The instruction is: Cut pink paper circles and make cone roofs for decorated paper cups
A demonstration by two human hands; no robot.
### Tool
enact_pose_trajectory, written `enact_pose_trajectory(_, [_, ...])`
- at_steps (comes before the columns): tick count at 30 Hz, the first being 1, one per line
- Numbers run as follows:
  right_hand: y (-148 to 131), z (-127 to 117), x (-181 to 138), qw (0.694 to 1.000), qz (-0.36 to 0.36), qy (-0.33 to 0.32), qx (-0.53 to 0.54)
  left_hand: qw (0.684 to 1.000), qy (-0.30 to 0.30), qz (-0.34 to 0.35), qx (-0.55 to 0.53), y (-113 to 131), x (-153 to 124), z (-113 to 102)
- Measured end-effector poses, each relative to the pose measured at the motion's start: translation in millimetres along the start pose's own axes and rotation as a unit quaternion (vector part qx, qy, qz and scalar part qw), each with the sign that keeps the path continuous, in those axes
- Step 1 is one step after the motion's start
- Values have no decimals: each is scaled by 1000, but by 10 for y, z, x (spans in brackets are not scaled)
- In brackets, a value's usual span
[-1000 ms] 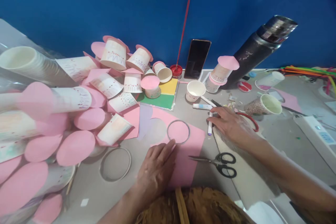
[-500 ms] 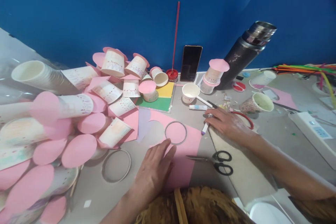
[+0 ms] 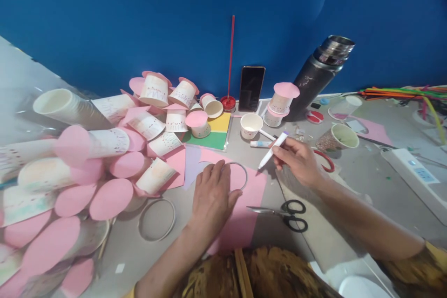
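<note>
My right hand (image 3: pixel 296 158) grips a white marker pen (image 3: pixel 271 152) with a purple back end. The pen slants, its dark tip pointing down over the right edge of a pink sheet of paper (image 3: pixel 240 223). My left hand (image 3: pixel 213 191) lies flat with fingers stretched across the left part of a thin ring (image 3: pixel 246 178), which rests on that sheet and is partly hidden. Scissors (image 3: pixel 279 212) with black handles lie at the sheet's right side, blades over the paper. A second ring (image 3: pixel 140 223) is on the table to the left of my left hand.
Paper cups with pink paper discs (image 3: pixel 111 198) crowd the left side. A phone (image 3: pixel 252 88) and a dark thermos flask (image 3: pixel 310 84) stand by the blue wall. A white paper cup (image 3: pixel 251 126), a power strip (image 3: pixel 415 177) and a patterned cup (image 3: pixel 338 138) are around the right.
My right hand has picked the marker pen up from the table and brought it left toward the pink paper. My left hand has moved forward onto the ring.
</note>
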State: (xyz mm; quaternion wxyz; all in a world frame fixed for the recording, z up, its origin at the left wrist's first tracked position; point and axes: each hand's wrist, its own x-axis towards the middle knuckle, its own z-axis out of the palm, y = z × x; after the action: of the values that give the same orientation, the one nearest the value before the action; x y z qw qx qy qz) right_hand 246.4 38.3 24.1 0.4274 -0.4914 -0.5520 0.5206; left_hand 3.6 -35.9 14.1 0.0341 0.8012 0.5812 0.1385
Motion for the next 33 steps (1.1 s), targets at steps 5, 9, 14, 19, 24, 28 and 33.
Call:
enact_pose_trajectory(5, [18, 62, 30, 999, 12, -2, -34, 1000, -27, 0, -7, -7, 18, 62])
enact_pose_trajectory(9, [-11, 115, 66, 999, 22, -21, -41, 999, -35, 2, -11, -18, 14, 95])
enact_pose_trajectory(14, [-90, 236, 175, 995, -5, -46, -84, 999, -35, 2, -9, -25, -6, 132])
enact_pose_trajectory(19, [-196, 457, 327, 978, -53, -77, -186, 999, -44, 3, 10, -25, -11, 157])
enact_pose_trajectory(24, [-250, 575, 385, 962, -83, -87, -245, 999, -44, 14, 19, -28, -2, 156])
enact_pose_trajectory(28, [-274, 564, 384, 962, -74, -90, -245, 999, -10, 28, 12, -10, -32, 143])
enact_pose_trajectory(33, [-296, 611, 402, 961, -76, -104, -246, 996, 37, 71, -27, 47, -124, 149])
